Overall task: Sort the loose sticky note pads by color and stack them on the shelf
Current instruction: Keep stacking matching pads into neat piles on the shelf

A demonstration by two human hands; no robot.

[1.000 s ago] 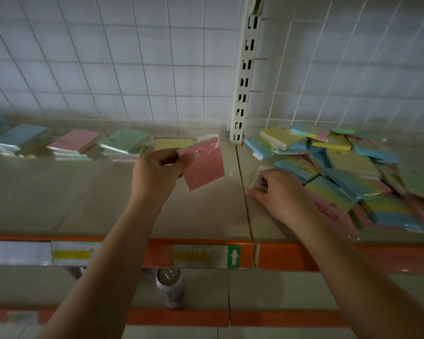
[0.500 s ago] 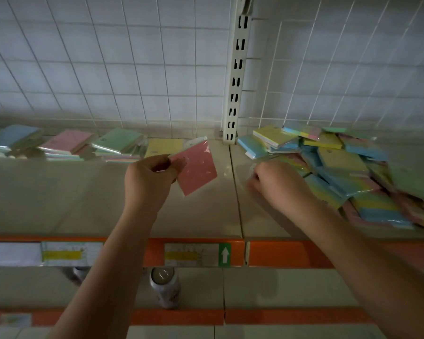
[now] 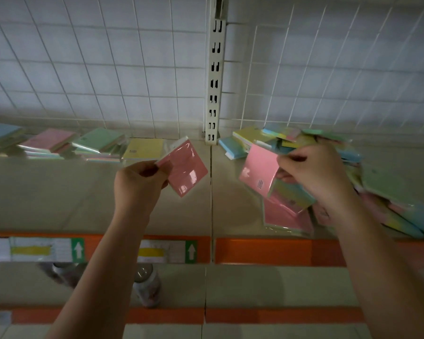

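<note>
the left hand pinches a pink pad at its corner, fingers curled on it, the pad tilted above the shelf. the right hand grips a second pink pad by its edge, lifted just off the loose pile that spreads beyond and under those fingers. past the left fingers, sorted stacks line the back: yellow, green, pink, blue. below the shelf stands a can.
</note>
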